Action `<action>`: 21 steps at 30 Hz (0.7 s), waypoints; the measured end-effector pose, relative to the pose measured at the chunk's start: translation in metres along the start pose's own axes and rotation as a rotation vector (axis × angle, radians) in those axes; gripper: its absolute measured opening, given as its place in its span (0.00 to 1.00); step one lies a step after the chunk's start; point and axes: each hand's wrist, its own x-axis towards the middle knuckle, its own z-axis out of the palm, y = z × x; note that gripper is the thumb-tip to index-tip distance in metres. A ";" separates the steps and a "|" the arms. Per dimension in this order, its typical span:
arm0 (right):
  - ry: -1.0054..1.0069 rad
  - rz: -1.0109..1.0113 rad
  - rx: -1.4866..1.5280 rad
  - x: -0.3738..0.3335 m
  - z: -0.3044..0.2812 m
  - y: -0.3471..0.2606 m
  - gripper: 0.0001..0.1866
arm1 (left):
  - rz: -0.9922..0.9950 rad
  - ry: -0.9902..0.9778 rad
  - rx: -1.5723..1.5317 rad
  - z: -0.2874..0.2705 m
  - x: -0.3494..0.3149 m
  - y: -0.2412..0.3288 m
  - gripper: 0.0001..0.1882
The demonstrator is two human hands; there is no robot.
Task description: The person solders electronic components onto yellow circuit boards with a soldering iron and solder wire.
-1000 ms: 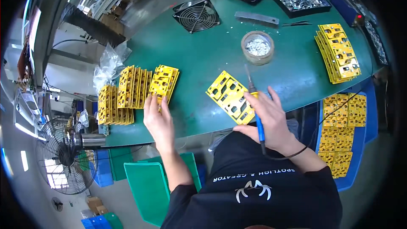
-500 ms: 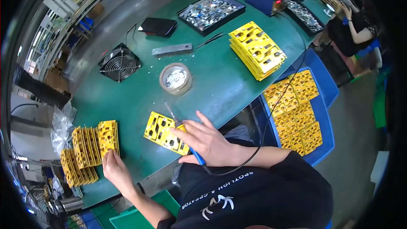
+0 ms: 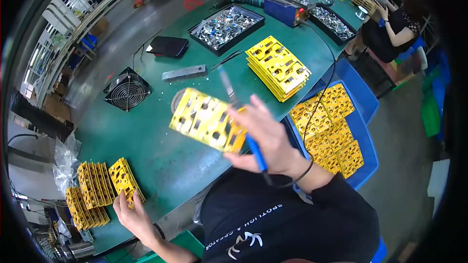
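My right hand [image 3: 268,139] is closed around the blue handle of a soldering iron [image 3: 256,152] and also grips a yellow circuit board [image 3: 201,119]. That board is lifted over the table, tilted and slightly blurred, with the iron's tip pointing away past its far edge. Behind it, a round tub [image 3: 177,98] is mostly hidden. At the left, my left hand [image 3: 134,218] pinches the near end of another yellow circuit board [image 3: 123,177]. This one leans beside upright rows of similar boards [image 3: 95,185].
Beyond lie a metal bar [image 3: 184,72], tweezers [image 3: 226,59], a black phone-like slab [image 3: 167,47], a fan [image 3: 127,90] and a tray of small parts [image 3: 226,27]. A board stack [image 3: 278,65] stands right. A blue bin [image 3: 369,168] holds more boards. A co-worker [image 3: 397,31] sits far right.
My right hand has raised its board off the table and moved it away from me, keeping the iron. The left hand's board has tipped over from more upright.
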 end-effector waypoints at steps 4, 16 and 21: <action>0.188 0.054 -0.224 0.014 -0.042 0.015 0.44 | -0.050 -0.039 0.048 -0.002 0.002 -0.004 0.28; 0.248 0.341 -0.380 0.016 -0.075 0.069 0.43 | -0.143 -0.154 -0.022 -0.007 0.010 -0.003 0.30; 0.255 0.388 -0.342 0.020 -0.072 0.060 0.41 | -0.155 -0.111 -0.069 -0.003 0.011 -0.009 0.31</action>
